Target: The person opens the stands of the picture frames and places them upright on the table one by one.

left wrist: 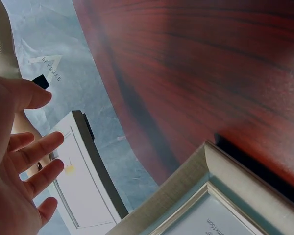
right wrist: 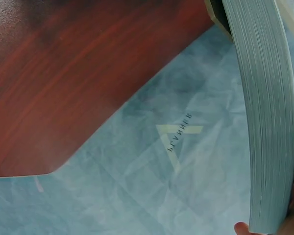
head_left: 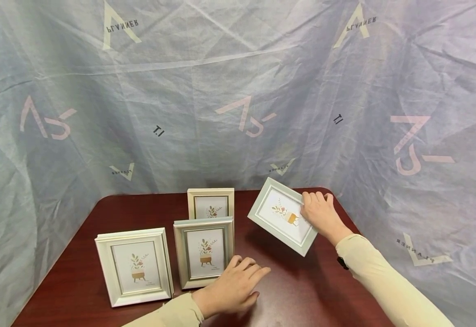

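Note:
My right hand (head_left: 321, 215) grips a pale grey-green picture frame (head_left: 276, 209) by its right side. That frame is tilted above the right part of the table, its plant print facing me; its ridged edge (right wrist: 267, 122) fills the right of the right wrist view. My left hand (head_left: 231, 286) is beside the lower right corner of a silvery picture frame (head_left: 206, 252) that stands upright. Its fingers are spread and loosely bent, with nothing between them in the left wrist view. Behind the silvery frame stands a cream picture frame (head_left: 211, 192), its lower part hidden.
At the left a white picture frame (head_left: 135, 265) stands upright, a second edge showing close behind it. All of them stand on a dark red wooden table (head_left: 287, 290). A grey printed cloth (head_left: 197, 150) hangs around the table's back and sides.

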A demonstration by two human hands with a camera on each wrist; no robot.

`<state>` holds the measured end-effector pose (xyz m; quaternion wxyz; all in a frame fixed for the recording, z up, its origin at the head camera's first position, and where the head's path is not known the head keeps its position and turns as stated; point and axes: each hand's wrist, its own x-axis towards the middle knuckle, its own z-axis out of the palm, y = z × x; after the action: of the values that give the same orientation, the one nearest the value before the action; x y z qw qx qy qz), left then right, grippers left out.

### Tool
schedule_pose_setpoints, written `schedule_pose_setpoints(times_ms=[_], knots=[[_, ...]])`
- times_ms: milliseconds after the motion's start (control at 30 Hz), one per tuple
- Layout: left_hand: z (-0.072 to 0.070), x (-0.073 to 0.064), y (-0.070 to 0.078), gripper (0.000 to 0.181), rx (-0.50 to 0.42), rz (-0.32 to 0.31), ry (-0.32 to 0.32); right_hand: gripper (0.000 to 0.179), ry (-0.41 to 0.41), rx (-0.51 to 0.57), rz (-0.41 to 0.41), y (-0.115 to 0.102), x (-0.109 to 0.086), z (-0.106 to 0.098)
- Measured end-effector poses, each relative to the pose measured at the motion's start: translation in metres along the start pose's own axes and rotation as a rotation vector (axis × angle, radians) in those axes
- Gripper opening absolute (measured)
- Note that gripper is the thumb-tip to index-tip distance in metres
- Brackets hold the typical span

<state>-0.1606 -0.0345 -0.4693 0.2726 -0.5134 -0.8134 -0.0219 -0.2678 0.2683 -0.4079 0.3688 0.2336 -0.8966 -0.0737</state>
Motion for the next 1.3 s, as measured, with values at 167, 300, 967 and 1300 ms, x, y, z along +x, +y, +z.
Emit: schedule_pose_setpoints(times_ms=[167,300,967,1300], knots=[[-0.002,0.000,0.001,0.063,-0.017,0.000,0.003,0.029,0.018,0.013,-0.040,0.003,0.000,-0.008],[-0.003,-0.001,0.001,0.063,-0.018,0.000,0.004,0.028,0.067,0.027,-0.104,0.009,0.000,-0.012],[-0.012,0.001,-0.002,0.065,-0.014,0.023,0.076,0.035,0.289,0.119,-0.432,0.034,0.007,-0.028],[-0.022,0.001,-0.006,0.063,-0.031,-0.001,0.079,0.038,0.220,0.181,-0.431,0.039,0.005,-0.033]])
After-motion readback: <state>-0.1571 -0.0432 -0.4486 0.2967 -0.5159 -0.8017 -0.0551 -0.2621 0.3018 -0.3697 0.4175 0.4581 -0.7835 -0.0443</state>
